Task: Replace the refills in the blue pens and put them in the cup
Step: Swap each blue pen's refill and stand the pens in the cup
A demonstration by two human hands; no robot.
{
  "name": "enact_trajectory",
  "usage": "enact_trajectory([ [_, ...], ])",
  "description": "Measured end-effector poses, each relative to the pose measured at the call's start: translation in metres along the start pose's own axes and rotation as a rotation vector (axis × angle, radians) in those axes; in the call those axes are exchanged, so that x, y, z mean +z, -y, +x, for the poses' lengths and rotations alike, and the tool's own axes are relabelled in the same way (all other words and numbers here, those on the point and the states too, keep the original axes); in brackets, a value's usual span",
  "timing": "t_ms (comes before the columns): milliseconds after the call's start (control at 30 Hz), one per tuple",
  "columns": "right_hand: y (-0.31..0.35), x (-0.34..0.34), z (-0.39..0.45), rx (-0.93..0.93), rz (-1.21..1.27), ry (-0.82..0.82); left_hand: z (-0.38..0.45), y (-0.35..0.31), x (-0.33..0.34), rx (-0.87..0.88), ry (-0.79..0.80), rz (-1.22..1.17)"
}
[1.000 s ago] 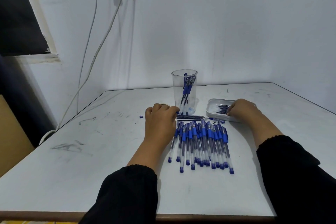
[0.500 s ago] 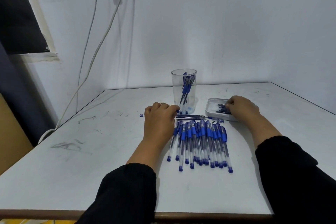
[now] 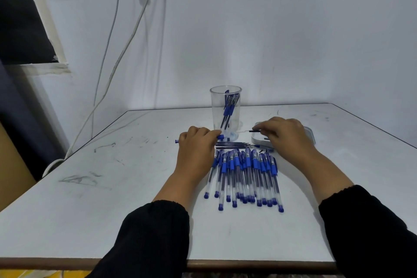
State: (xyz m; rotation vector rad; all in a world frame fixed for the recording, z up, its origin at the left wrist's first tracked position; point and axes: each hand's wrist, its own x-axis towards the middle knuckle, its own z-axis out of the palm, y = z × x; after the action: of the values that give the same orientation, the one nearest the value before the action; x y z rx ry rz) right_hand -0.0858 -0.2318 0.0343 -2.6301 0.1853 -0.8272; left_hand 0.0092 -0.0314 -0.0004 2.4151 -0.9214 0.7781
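A clear plastic cup stands at the middle of the table with a few blue pens leaning inside. Several blue pens lie side by side in front of it. My left hand grips a pen barrel whose blue end pokes out at the left and whose open end points right. My right hand pinches a thin refill above the white tray, its tip pointing left toward the barrel. More loose refills lie across the table between the cup and the pens.
The white table has scuff marks on its left half. White cables hang down the wall at the left. A wall closes off the back and the right.
My right hand has lifted out of the tray with a refill and moved left toward my left hand. The left hand has stayed in place.
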Motion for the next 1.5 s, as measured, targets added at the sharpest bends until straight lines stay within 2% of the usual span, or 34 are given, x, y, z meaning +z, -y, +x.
enact_trajectory([
  [300, 0.009, 0.006, -0.009, -0.058, 0.044, 0.014, 0.000, -0.002, 0.003, 0.010, 0.018, -0.057],
  [1200, 0.012, 0.006, -0.008, 0.032, 0.112, 0.074, -0.002, -0.006, -0.004, 0.011, 0.047, -0.088],
  [1333, 0.008, 0.006, -0.007, 0.011, 0.111, 0.044, -0.001, -0.005, -0.003, 0.057, 0.036, -0.097],
  [1500, 0.014, 0.014, -0.008, -0.069, 0.027, 0.084, -0.001, -0.009, 0.000, 0.133, 0.011, -0.108],
])
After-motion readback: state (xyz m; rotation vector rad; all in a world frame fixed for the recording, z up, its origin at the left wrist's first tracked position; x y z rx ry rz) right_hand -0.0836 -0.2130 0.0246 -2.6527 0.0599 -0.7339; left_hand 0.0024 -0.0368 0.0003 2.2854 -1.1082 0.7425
